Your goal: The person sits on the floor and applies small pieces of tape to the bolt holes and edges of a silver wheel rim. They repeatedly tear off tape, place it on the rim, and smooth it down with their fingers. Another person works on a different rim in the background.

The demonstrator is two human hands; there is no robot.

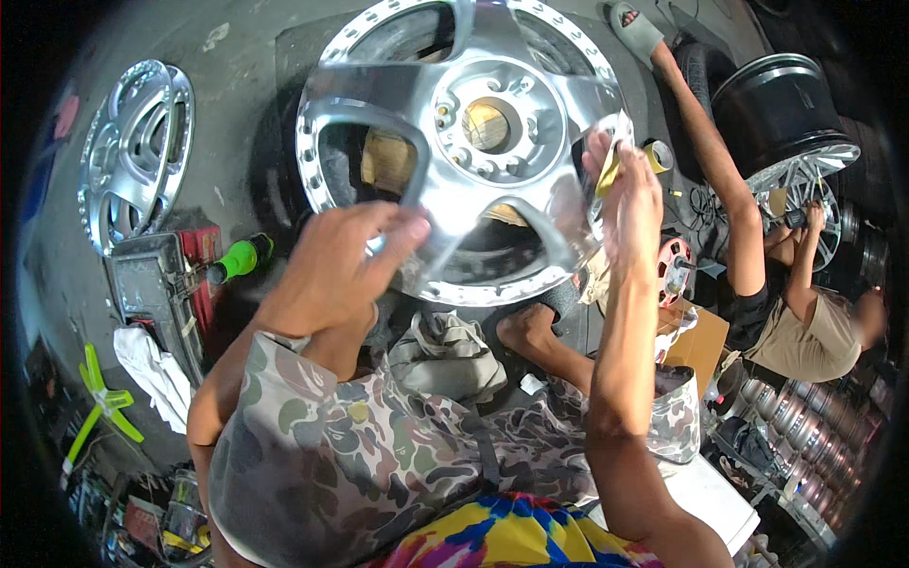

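A large polished silver alloy wheel (464, 218), with several broad spokes and a round hub opening, lies face up in front of me. My left hand (350, 251) is at its near left edge, thumb across the spoke and fingers curled at the opening beside it. It looks closed on the wheel, though it is slightly blurred. At the wheel's right edge, my right hand (630, 199) pinches a folded yellow-and-white sheet (608, 177) against the rim. The sheet looks like sandpaper, and part of it is hidden by the fingers.
Another silver wheel (142, 156) is at far left, near a dark toolbox (156, 293) and a green-capped flashlight (241, 258). A yellow roll (659, 155) is just right of my right hand. Further right, a person (805, 312) works on another wheel, beside a dark wheel barrel (776, 109).
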